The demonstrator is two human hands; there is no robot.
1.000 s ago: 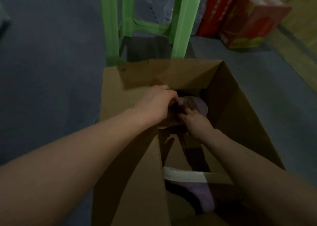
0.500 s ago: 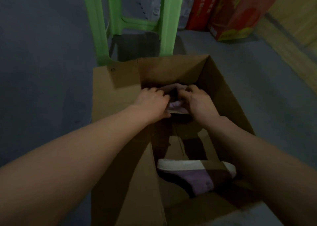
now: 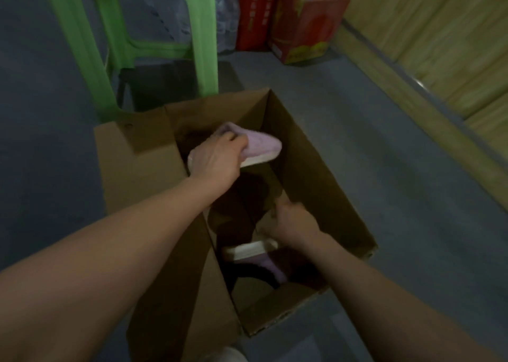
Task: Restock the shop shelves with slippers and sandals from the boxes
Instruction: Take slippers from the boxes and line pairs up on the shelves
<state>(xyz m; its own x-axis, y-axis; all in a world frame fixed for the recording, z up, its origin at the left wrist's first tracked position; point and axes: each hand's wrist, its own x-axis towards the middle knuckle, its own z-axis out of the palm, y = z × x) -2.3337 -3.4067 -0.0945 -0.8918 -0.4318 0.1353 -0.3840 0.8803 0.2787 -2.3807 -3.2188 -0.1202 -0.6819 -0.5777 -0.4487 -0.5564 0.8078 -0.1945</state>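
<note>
Fingers (image 3: 233, 141) of your left hand (image 3: 215, 161) are curled over the top of a lilac fleece slipper (image 3: 262, 144) and clamped on it, a little above the centre of the frame. The slipper is at the far end of an open cardboard box (image 3: 324, 185). Its pale sole faces down and right, and it looks raised clear of the box's dark interior.

Your right hand (image 3: 295, 220) is lower in the frame, inside the box near its right wall. Motion blur hides its fingers, so it cannot be told whether they are apart or together.

A second lilac slipper (image 3: 254, 251) lies on its side at the near end of the box with its white sole uppermost. It is just below and left of the right hand, and whether they touch is unclear.

Half a second ago both hands were together on the first slipper. Now the left holds it alone, and the right has come back toward the near end. That probably frees the right hand to gather the matching slipper, so the pair can leave the box together. No shelf is in view.

A green plastic stool (image 3: 203, 45) stands on the grey floor (image 3: 384, 142) at upper left, with red cartons (image 3: 302, 23) at top centre.
</note>
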